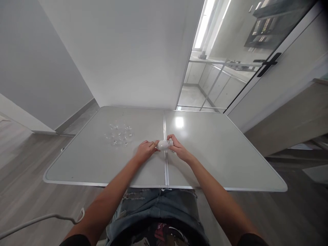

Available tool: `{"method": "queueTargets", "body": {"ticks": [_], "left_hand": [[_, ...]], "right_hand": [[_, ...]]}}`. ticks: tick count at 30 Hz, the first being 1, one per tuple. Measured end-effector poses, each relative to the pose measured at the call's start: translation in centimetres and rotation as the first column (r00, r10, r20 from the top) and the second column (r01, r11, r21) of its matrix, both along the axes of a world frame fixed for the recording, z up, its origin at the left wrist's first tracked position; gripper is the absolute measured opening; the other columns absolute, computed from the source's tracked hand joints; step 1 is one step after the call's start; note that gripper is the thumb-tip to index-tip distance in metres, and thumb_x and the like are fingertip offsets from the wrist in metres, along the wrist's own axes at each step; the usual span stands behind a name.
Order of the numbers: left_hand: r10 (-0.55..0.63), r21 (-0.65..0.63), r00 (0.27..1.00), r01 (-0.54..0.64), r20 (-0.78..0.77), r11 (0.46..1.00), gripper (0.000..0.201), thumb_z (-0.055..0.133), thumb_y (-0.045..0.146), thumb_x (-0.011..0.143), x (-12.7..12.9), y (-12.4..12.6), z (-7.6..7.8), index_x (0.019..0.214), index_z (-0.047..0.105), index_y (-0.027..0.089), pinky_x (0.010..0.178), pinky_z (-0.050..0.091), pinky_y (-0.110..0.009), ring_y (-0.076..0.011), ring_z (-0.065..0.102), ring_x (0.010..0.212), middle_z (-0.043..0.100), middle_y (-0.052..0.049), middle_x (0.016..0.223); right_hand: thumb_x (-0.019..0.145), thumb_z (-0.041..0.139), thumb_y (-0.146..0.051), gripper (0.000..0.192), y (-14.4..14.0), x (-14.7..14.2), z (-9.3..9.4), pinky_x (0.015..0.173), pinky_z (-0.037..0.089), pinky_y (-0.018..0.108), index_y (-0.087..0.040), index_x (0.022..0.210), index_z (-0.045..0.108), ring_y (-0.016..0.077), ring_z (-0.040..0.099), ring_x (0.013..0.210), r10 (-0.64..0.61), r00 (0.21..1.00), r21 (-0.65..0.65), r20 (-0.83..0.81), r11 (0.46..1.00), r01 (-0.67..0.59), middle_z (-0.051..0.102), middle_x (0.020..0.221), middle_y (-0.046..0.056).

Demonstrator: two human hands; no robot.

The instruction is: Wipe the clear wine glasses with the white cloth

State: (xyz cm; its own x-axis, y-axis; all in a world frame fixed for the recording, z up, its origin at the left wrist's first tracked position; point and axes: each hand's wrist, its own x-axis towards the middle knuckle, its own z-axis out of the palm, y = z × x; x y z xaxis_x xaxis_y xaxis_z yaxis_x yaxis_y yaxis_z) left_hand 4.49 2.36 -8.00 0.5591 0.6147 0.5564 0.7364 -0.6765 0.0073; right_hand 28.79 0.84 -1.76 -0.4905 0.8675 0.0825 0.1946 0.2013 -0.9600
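Observation:
A small white rounded object (163,145) lies at the middle seam of the grey table (217,150). My left hand (145,149) grips its left end with the fingertips. My right hand (176,147) pinches its right end. Both hands rest low over the tabletop. What the object is cannot be told at this size. Several small clear pieces (118,134) lie scattered on the table, left of and beyond my left hand.
The table stands against a white wall (128,51). A glass door with a black handle (268,64) is at the right rear. Wooden floor surrounds the table, and a white cable (38,220) runs at the lower left.

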Motion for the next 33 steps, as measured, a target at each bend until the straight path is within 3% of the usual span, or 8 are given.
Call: {"method": "queueTargets", "body": {"ticks": [6, 10, 13, 16, 20, 23, 29, 33], "left_hand": [[-0.047, -0.063, 0.999, 0.049, 0.021, 0.997, 0.037, 0.049, 0.041, 0.101, -0.1, -0.5, 0.8, 0.128, 0.058, 0.017, 0.073, 0.044, -0.031, -0.0174, 0.067, 0.071, 0.071, -0.005, 0.08], [-0.037, -0.162, 0.999, 0.039, 0.014, 0.986, 0.043, 0.047, 0.049, 0.1, -0.1, -0.4, 0.4, 0.126, 0.06, 0.018, 0.072, 0.045, -0.031, -0.0185, 0.068, 0.073, 0.074, -0.009, 0.087], [0.025, -0.179, 0.999, -0.02, 0.024, 0.984, 0.042, 0.048, 0.05, 0.099, -0.2, -0.2, 0.1, 0.126, 0.062, 0.02, 0.073, 0.045, -0.031, -0.0188, 0.067, 0.073, 0.074, -0.009, 0.087], [0.083, -0.147, 0.996, -0.075, 0.046, 0.986, 0.038, 0.048, 0.045, 0.1, -0.3, -0.1, 0.2, 0.125, 0.063, 0.021, 0.074, 0.044, -0.032, -0.0189, 0.066, 0.071, 0.071, -0.007, 0.079], [0.037, -0.116, 0.998, -0.031, 0.046, 0.993, 0.032, 0.046, 0.035, 0.102, 0.0, -0.3, 0.8, 0.124, 0.065, 0.022, 0.077, 0.043, -0.033, -0.0181, 0.065, 0.073, 0.068, -0.006, 0.075], [-0.017, -0.111, 0.999, 0.022, 0.042, 0.994, 0.033, 0.046, 0.037, 0.102, 0.3, -0.5, 1.1, 0.123, 0.065, 0.021, 0.079, 0.043, -0.032, -0.0178, 0.066, 0.075, 0.069, -0.006, 0.077], [-0.1, -0.194, 0.99, 0.117, 0.095, 0.974, 0.046, 0.048, 0.049, 0.099, 1.0, -1.1, 0.8, 0.13, 0.059, 0.017, 0.073, 0.046, -0.032, -0.0195, 0.068, 0.078, 0.072, -0.01, 0.086], [-0.138, -0.208, 0.984, 0.16, 0.116, 0.965, 0.047, 0.047, 0.048, 0.099, 0.8, -1.4, 0.4, 0.133, 0.057, 0.016, 0.073, 0.048, -0.033, -0.02, 0.069, 0.076, 0.074, -0.011, 0.092]], "right_hand": [[0.078, 0.051, -0.015, 0.031, 0.3, 1.3, -1.4, 0.099, 0.041, 0.047, -0.025, 0.106, 0.047, 0.0199, 0.046, 0.078, 0.102, 0.984, 0.42, 0.143, 0.894, -0.154, 0.048, 0.085, 0.0], [0.073, 0.054, -0.016, 0.047, 0.4, 0.9, -2.6, 0.103, 0.039, 0.049, -0.024, 0.12, 0.05, 0.024, 0.053, 0.089, 0.055, 0.997, 0.477, 0.057, 0.875, -0.076, 0.054, 0.089, 0.002], [0.077, 0.05, -0.019, 0.05, 0.1, -0.2, -2.1, 0.083, 0.046, 0.039, -0.023, 0.127, 0.047, 0.0205, 0.052, 0.08, -0.06, 0.996, 0.298, -0.06, 0.952, 0.075, 0.053, 0.086, 0.001], [0.077, 0.049, -0.021, 0.053, -0.2, -1.3, -0.6, 0.065, 0.042, 0.029, -0.027, 0.13, 0.046, 0.016, 0.045, 0.068, -0.187, 0.972, -0.045, -0.144, 0.982, 0.182, 0.047, 0.075, -0.003], [0.063, 0.053, -0.02, 0.036, -0.4, -1.6, 1.2, 0.056, 0.042, 0.028, -0.022, 0.099, 0.052, 0.0156, 0.047, 0.066, -0.445, 0.867, -0.557, -0.225, 0.788, 0.26, 0.046, 0.074, -0.002], [0.058, 0.054, -0.018, 0.023, -0.8, -1.5, 1.6, 0.059, 0.049, 0.032, -0.021, 0.078, 0.042, 0.0162, 0.05, 0.069, -0.528, 0.796, -0.694, -0.297, 0.692, 0.2, 0.045, 0.076, 0.0], [0.068, 0.054, -0.022, 0.023, -2.8, -1.6, 0.4, 0.048, 0.035, 0.023, -0.025, 0.083, 0.037, 0.0126, 0.038, 0.058, -0.507, 0.823, -0.318, -0.255, 0.848, 0.424, 0.035, 0.071, -0.005], [0.075, 0.054, -0.023, 0.014, -2.9, -0.6, -0.8, 0.082, 0.05, 0.039, -0.026, 0.084, 0.042, 0.0189, 0.052, 0.077, -0.279, 0.933, 0.133, -0.226, 0.94, 0.314, 0.041, 0.077, -0.001]]}}
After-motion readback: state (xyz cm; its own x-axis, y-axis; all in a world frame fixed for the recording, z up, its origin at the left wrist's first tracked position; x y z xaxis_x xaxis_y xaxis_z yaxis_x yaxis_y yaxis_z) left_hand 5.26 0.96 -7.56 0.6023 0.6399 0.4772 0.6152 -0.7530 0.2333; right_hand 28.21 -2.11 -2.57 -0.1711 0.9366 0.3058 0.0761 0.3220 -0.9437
